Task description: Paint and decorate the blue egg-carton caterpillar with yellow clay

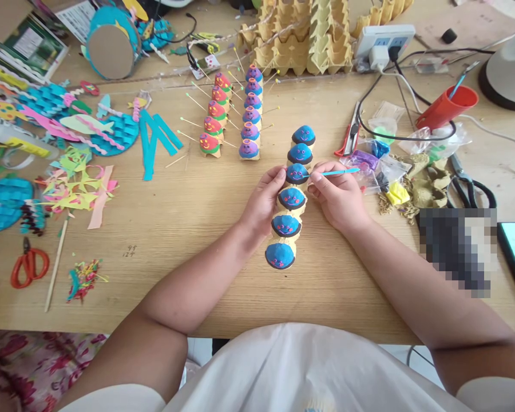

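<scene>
Blue strip (292, 198): I see six blue domes with small faces, over the middle of the counter (189, 240), stretching from near the front edge toward the back; whether its near end rests on the wood, I cannot tell
Left hand (264, 197): narrow, holding the strip from its left side, near the third dome from the far end
Right hand (340, 197): pinching a thin blue stick (341, 171), its tip at the face of this third dome
Red row (215, 110) and purple row (252, 116): side by side, nearer to the back edge
Red cup (448, 107): toward the back right corner
</scene>
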`<state>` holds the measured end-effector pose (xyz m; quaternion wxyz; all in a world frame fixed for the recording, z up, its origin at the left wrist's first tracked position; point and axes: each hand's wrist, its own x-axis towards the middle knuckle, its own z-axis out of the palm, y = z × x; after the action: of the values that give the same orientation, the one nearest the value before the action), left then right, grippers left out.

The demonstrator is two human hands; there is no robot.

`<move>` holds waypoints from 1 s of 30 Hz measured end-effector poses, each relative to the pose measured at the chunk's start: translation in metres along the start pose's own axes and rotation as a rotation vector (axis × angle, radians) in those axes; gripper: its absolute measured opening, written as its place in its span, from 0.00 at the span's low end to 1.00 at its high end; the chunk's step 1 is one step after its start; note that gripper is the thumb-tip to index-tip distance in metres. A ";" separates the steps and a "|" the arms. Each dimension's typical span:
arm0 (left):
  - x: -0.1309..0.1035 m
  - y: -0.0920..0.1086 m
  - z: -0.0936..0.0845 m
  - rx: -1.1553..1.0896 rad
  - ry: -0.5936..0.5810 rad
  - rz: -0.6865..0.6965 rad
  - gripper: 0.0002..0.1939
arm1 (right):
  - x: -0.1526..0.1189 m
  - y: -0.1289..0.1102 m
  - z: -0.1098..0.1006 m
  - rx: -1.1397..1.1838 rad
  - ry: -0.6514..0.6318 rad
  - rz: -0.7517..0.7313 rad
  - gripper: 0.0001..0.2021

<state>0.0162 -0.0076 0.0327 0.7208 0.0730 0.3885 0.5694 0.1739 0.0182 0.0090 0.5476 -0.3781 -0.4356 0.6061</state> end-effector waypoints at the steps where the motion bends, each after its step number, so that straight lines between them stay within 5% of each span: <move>1: 0.000 0.000 0.000 0.000 0.003 0.001 0.06 | 0.000 0.000 0.000 0.005 0.002 0.003 0.25; 30: -0.002 0.001 0.002 -0.039 0.021 -0.036 0.05 | 0.000 -0.002 0.001 0.008 0.005 0.023 0.26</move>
<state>0.0166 -0.0080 0.0357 0.7280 0.0461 0.3858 0.5648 0.1735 0.0177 0.0108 0.5433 -0.3825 -0.4276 0.6129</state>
